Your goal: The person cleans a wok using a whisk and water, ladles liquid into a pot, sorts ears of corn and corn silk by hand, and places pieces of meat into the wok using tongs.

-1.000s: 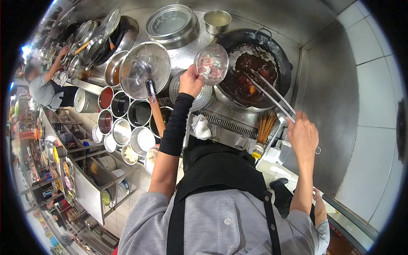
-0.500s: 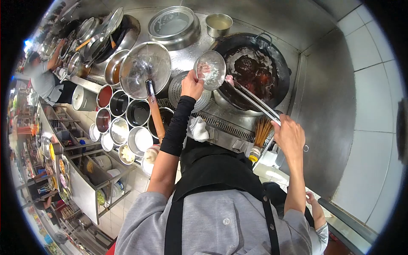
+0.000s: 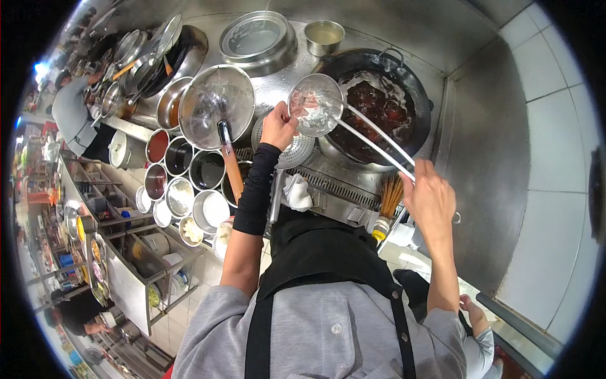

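My left hand (image 3: 279,127) grips the rim of a small clear bowl (image 3: 323,85), tilted beside the wok. Pale pink raw pieces (image 3: 306,104) lie in the bowl. Closed round long metal tongs (image 3: 379,149), my right hand (image 3: 430,196) is below and to the right of the wok. The tongs' tips reach into the bowl. A black wok (image 3: 420,95) holds dark reddish liquid with pale foam (image 3: 377,81) on top.
A wire strainer (image 3: 216,101) with a wooden handle rests over metal pots at the left. Near the wok are a perforated ladle (image 3: 297,151), a bamboo brush (image 3: 391,193) and a white cloth (image 3: 297,192). A co-worker (image 3: 72,114) stands far left.
The tongs moved from the wok to its left edge with a pink piece, and now their tips are in the bowl without that piece showing. My right hand shifted left.
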`<move>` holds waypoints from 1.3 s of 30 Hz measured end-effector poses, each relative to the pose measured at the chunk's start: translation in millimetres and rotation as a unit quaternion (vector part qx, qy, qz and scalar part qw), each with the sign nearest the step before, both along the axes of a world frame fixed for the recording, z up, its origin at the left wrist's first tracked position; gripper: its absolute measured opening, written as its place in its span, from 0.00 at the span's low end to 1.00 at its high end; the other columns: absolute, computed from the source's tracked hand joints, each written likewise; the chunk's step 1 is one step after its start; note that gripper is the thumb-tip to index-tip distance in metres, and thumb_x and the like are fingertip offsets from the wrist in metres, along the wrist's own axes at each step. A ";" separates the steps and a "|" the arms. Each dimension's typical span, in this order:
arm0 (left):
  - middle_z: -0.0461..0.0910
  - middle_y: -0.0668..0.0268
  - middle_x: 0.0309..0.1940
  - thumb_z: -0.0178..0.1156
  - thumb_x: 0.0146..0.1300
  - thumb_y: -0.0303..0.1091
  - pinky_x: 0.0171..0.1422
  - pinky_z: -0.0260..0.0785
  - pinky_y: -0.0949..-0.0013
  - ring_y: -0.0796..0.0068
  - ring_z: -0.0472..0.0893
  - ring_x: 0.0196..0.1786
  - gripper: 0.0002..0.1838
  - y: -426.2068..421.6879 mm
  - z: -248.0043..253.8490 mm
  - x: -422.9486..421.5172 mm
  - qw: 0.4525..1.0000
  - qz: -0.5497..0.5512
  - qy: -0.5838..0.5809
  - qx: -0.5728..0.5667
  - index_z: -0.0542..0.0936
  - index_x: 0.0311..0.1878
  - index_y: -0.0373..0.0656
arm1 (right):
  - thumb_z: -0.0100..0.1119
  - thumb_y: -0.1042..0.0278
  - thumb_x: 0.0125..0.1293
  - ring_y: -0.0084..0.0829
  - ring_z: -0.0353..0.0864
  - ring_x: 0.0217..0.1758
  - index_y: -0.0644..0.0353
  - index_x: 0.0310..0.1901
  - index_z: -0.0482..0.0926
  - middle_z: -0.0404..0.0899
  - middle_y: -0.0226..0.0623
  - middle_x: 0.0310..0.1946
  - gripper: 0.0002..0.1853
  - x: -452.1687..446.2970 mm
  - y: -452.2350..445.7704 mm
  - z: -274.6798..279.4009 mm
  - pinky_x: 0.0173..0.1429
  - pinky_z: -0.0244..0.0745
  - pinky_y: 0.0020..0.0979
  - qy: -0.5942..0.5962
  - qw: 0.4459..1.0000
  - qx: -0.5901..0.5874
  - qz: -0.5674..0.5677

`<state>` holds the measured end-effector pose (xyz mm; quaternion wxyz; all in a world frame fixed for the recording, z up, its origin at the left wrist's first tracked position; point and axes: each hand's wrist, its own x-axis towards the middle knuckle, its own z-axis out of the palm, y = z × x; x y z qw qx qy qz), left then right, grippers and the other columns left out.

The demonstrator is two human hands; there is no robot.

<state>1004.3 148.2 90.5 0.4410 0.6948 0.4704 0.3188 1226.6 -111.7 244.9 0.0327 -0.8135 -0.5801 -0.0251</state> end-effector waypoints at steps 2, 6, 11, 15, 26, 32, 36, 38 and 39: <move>0.72 0.64 0.21 0.62 0.58 0.24 0.28 0.78 0.66 0.76 0.81 0.24 0.11 2.3 -2.5 2.6 0.999 -0.028 -0.024 -0.021 0.67 0.30 0.37 | 0.64 0.61 0.68 0.49 0.88 0.35 0.65 0.39 0.79 0.82 0.48 0.35 0.14 -1.4 8.9 -8.3 0.39 0.83 0.44 0.012 1.000 0.000 0.006; 0.74 0.64 0.23 0.64 0.59 0.23 0.26 0.79 0.66 0.73 0.83 0.24 0.12 9.0 -10.2 12.7 0.998 -0.020 -0.033 -0.051 0.67 0.30 0.36 | 0.64 0.59 0.68 0.52 0.87 0.36 0.65 0.38 0.79 0.84 0.49 0.35 0.15 1.3 6.5 -19.4 0.41 0.82 0.46 0.053 0.998 0.001 -0.019; 0.78 0.57 0.22 0.68 0.63 0.30 0.24 0.80 0.63 0.66 0.86 0.24 0.18 11.4 -7.7 25.3 0.996 -0.007 -0.029 -0.087 0.68 0.29 0.33 | 0.64 0.60 0.69 0.55 0.86 0.37 0.64 0.37 0.80 0.85 0.49 0.35 0.14 6.9 -19.0 -3.0 0.43 0.81 0.51 0.083 0.991 -0.003 -0.107; 0.78 0.60 0.26 0.71 0.62 0.29 0.26 0.82 0.66 0.70 0.84 0.24 0.18 13.4 -4.4 25.4 0.995 -0.005 -0.011 -0.097 0.69 0.30 0.34 | 0.64 0.59 0.69 0.55 0.88 0.42 0.65 0.38 0.82 0.86 0.54 0.37 0.14 32.1 -16.3 -4.9 0.46 0.82 0.50 0.057 0.976 -0.066 -0.198; 0.75 0.62 0.23 0.72 0.63 0.30 0.26 0.80 0.66 0.70 0.85 0.24 0.19 13.2 -9.6 1.6 0.985 -0.037 -0.114 -0.121 0.68 0.30 0.35 | 0.64 0.58 0.70 0.51 0.88 0.41 0.65 0.43 0.81 0.86 0.49 0.37 0.16 27.1 3.1 5.9 0.46 0.83 0.48 0.036 0.992 -0.025 -0.119; 0.76 0.61 0.27 0.64 0.63 0.21 0.31 0.84 0.65 0.70 0.83 0.26 0.12 17.4 10.4 4.5 0.980 -0.084 -0.111 -0.143 0.68 0.33 0.37 | 0.65 0.59 0.67 0.48 0.87 0.36 0.63 0.38 0.78 0.82 0.43 0.35 0.14 -8.7 -0.2 18.5 0.40 0.82 0.44 0.024 0.999 0.010 0.046; 0.75 0.60 0.26 0.62 0.61 0.20 0.35 0.87 0.56 0.66 0.82 0.27 0.11 28.9 2.1 19.3 0.957 -0.033 -0.166 -0.237 0.68 0.34 0.38 | 0.65 0.59 0.67 0.48 0.87 0.35 0.62 0.37 0.78 0.83 0.43 0.33 0.13 -7.2 -4.8 21.0 0.39 0.82 0.44 0.027 1.000 0.007 -0.007; 0.77 0.58 0.27 0.61 0.60 0.20 0.33 0.87 0.56 0.64 0.83 0.26 0.10 33.0 -12.2 21.5 0.954 -0.010 -0.176 -0.242 0.67 0.34 0.37 | 0.65 0.60 0.68 0.48 0.87 0.35 0.62 0.37 0.79 0.83 0.43 0.33 0.13 -0.2 -13.6 25.7 0.39 0.82 0.45 0.033 0.998 0.017 -0.051; 0.78 0.56 0.27 0.61 0.60 0.20 0.32 0.87 0.56 0.63 0.84 0.25 0.10 34.5 -21.5 23.1 0.953 0.000 -0.181 -0.244 0.67 0.33 0.36 | 0.65 0.60 0.68 0.49 0.87 0.35 0.62 0.37 0.79 0.83 0.43 0.33 0.13 6.5 -18.0 26.6 0.39 0.82 0.45 0.034 0.996 0.023 -0.074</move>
